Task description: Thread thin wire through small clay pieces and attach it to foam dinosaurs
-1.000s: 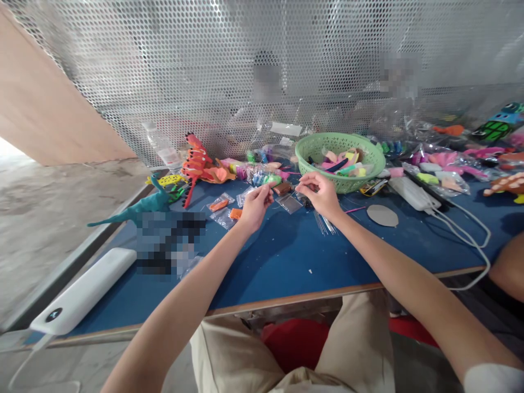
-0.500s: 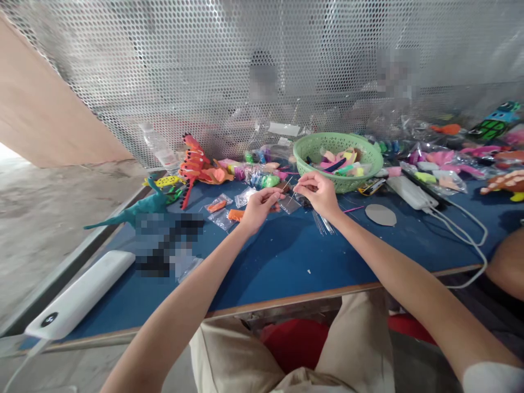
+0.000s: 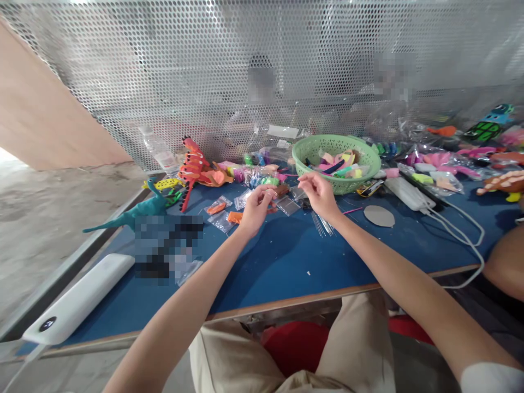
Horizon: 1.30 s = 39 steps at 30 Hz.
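Note:
My left hand (image 3: 257, 207) is raised over the table, thumb and fingers pinched together. Whatever it holds is too fine to make out. To its right, my right hand (image 3: 319, 194) hangs in front of the green basket (image 3: 338, 188), fingers curled into a pinch, and a thin thing between them cannot be made out. A brown lump (image 3: 281, 190) and a small clear bag with a dark square (image 3: 288, 205) show between the hands. Several thin metal wires (image 3: 322, 225) lie below my right hand. An orange clay piece (image 3: 234, 217) lies beside my left hand.
A teal dinosaur figure (image 3: 141, 213) and a red-orange figure (image 3: 191, 166) stand left. A white power bank (image 3: 82, 297) lies front left, another (image 3: 409, 192) with cables at right. A grey oval disc (image 3: 379, 216) lies right of the wires. Perforated metal (image 3: 213, 65) backs the table.
Thin wires that showed in both hands are no longer visible. The hands have moved slightly apart, and the brown lump beside my left hand shows more clearly.

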Available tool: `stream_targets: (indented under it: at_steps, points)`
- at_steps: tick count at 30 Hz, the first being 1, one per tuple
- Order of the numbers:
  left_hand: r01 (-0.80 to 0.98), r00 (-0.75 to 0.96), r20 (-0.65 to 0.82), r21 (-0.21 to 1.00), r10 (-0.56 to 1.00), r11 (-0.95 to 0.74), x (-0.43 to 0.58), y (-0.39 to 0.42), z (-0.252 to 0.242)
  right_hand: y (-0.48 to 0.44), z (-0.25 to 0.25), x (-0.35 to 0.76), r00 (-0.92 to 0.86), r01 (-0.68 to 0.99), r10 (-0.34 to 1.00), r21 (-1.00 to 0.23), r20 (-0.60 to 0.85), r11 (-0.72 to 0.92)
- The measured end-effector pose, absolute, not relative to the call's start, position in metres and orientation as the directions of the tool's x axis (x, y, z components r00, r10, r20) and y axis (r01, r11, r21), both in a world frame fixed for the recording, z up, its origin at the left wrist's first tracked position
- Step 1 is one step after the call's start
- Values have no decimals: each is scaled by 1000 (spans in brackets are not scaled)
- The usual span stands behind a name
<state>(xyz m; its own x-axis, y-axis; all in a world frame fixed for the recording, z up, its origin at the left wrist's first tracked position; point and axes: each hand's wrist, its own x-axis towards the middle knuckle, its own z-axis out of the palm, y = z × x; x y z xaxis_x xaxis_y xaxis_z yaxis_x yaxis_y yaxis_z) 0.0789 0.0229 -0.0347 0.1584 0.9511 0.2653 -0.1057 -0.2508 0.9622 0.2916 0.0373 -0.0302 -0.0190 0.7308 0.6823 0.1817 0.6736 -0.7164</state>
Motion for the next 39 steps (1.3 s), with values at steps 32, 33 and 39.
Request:
stream_targets:
  at_steps: [32, 33, 39]
  points:
    - [-293, 173, 269, 932, 947, -211, 98, -2, -24, 13, -24, 279, -189, 375, 600, -508, 777, 776]
    - [-281, 159, 277, 933, 948, -225, 98, -2, -24, 13, -24, 279, -199, 375, 604, -509, 772, 775]
    - [-210, 52, 279, 942, 959, -262, 98, -3, -23, 12, -24, 279, -211, 391, 629, -525, 748, 756]
